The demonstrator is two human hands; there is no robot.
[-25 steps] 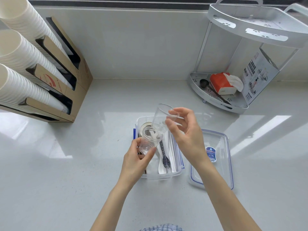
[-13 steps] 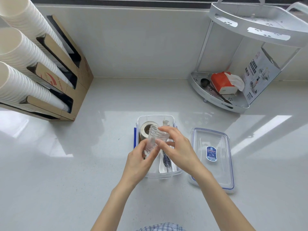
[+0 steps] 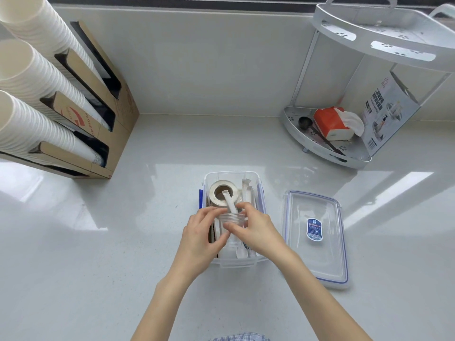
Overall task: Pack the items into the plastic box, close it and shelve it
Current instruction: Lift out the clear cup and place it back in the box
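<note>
Clear cups (image 3: 232, 221), a second ago nested in the air, are now down inside the plastic box (image 3: 261, 193), left hand (image 3: 200, 238) and right hand (image 3: 256, 231) both clasping them; packing looks nearly done, lid (image 3: 317, 264) lies open just right.

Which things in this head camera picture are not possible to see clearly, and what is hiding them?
- Clear cups: both the left hand and the right hand cover them; the count is unclear.
- Near end of the plastic box: its contents lie under the hands.
- Lid label: print too small to read.
- Paper cup stacks: cut off by the left edge.
- Corner shelf: cut off by the right edge.
</note>
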